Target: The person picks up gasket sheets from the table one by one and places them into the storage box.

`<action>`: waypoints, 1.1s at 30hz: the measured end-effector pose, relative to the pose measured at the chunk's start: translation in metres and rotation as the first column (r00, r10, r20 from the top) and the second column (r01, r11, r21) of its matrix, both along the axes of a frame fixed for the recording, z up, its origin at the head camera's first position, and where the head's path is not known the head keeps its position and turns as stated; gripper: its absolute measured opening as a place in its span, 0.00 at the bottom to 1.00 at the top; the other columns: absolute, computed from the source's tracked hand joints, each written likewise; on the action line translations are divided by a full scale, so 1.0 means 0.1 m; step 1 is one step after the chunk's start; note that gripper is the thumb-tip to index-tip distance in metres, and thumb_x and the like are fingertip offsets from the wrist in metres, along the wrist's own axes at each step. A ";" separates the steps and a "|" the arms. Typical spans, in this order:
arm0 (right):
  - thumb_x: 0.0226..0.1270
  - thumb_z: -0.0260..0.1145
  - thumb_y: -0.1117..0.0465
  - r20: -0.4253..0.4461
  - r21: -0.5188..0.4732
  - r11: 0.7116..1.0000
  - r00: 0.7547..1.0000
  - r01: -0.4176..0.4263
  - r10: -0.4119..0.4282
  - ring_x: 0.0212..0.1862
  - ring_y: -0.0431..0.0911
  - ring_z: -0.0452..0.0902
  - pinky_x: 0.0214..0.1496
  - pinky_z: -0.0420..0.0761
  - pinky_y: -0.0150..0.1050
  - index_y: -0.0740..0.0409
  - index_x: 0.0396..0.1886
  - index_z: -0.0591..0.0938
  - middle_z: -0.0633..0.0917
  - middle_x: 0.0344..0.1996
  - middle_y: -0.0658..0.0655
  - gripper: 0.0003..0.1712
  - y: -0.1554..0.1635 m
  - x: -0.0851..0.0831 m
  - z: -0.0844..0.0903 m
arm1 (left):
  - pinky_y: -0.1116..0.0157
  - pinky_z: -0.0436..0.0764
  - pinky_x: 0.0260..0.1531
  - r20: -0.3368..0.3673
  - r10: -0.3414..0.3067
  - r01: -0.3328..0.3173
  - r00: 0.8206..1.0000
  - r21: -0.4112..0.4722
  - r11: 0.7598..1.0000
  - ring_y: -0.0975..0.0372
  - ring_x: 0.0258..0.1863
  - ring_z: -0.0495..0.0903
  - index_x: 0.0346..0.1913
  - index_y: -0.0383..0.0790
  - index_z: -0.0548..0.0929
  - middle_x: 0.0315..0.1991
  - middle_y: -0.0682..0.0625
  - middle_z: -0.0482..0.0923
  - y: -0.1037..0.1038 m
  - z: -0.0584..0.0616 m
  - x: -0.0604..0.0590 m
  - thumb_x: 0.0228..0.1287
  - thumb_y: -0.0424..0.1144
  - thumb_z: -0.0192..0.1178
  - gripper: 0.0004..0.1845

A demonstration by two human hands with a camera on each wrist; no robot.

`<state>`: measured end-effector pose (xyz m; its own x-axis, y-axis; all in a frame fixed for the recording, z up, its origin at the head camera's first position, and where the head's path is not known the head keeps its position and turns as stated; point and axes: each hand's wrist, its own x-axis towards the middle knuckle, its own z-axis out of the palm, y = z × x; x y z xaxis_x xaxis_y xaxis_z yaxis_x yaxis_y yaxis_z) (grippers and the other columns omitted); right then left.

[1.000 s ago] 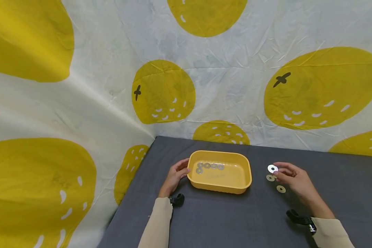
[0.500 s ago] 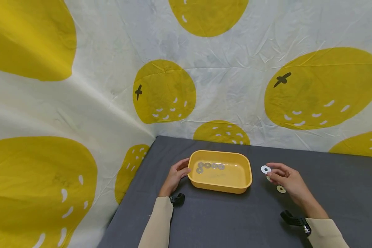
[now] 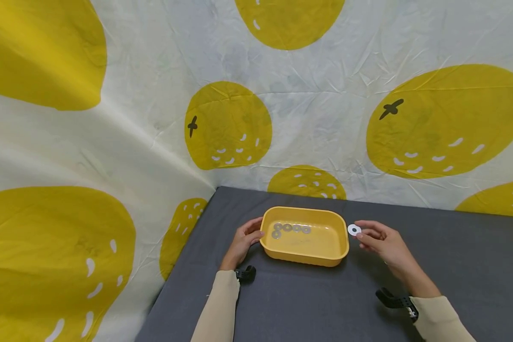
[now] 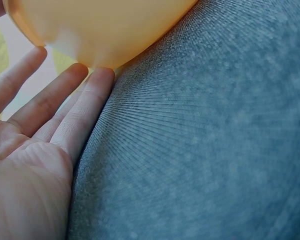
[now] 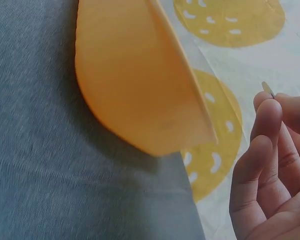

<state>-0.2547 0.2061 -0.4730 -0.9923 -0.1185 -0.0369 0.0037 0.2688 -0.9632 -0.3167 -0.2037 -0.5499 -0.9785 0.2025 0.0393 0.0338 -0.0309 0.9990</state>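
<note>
My left hand (image 3: 244, 239) is at the left end of a yellow plastic tray (image 3: 303, 259), thumb tip at the rim. In the left wrist view, fairly straight fingers (image 4: 55, 100) touch its outer wall. Several flat metal washers (image 3: 288, 227) lie in the tray's left half, most of them in a row. My right hand (image 3: 386, 247) pinches another washer (image 3: 354, 230) between thumb and fingertips, just outside the tray's right rim. From the right wrist this washer (image 5: 267, 89) shows nearly edge-on. The right hand covers the spot where loose washers lay.
Dark grey cloth (image 3: 308, 304) covers the table under the tray. A white curtain (image 3: 316, 123) with yellow fruit prints hangs behind and to the left. Each wrist wears a black strap (image 3: 395, 300).
My right hand has carried its washer leftward from above the loose washers to beside the tray's right rim. The left hand and tray have stayed in place.
</note>
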 end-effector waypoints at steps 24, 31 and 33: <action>0.75 0.66 0.58 -0.055 -0.084 0.993 0.995 -0.088 0.084 0.34 0.40 0.83 0.41 0.85 0.35 0.67 0.71 0.72 0.90 0.38 0.42 0.30 -0.47 -0.13 0.19 | 0.61 0.83 0.58 -0.002 -0.001 0.001 1.000 -0.010 1.000 0.55 0.64 0.79 0.72 0.45 0.74 0.69 0.43 0.76 0.00 0.02 0.00 0.70 0.37 0.64 0.29; 0.75 0.65 0.59 -0.051 -0.090 0.992 0.995 -0.090 0.086 0.35 0.45 0.84 0.40 0.85 0.34 0.64 0.70 0.74 0.91 0.40 0.48 0.28 -0.67 -0.18 0.20 | 0.62 0.83 0.57 0.008 -0.004 0.004 1.000 0.000 1.000 0.50 0.66 0.78 0.71 0.45 0.75 0.69 0.42 0.76 0.00 0.03 0.00 0.71 0.34 0.63 0.27; 0.75 0.65 0.60 -0.053 -0.097 0.991 0.995 -0.092 0.087 0.35 0.45 0.84 0.40 0.85 0.34 0.64 0.70 0.74 0.91 0.40 0.48 0.27 -0.73 -0.19 0.20 | 0.63 0.83 0.57 0.007 -0.008 0.008 1.000 0.001 1.000 0.49 0.66 0.77 0.72 0.44 0.75 0.69 0.41 0.75 0.00 0.03 0.00 0.71 0.34 0.62 0.27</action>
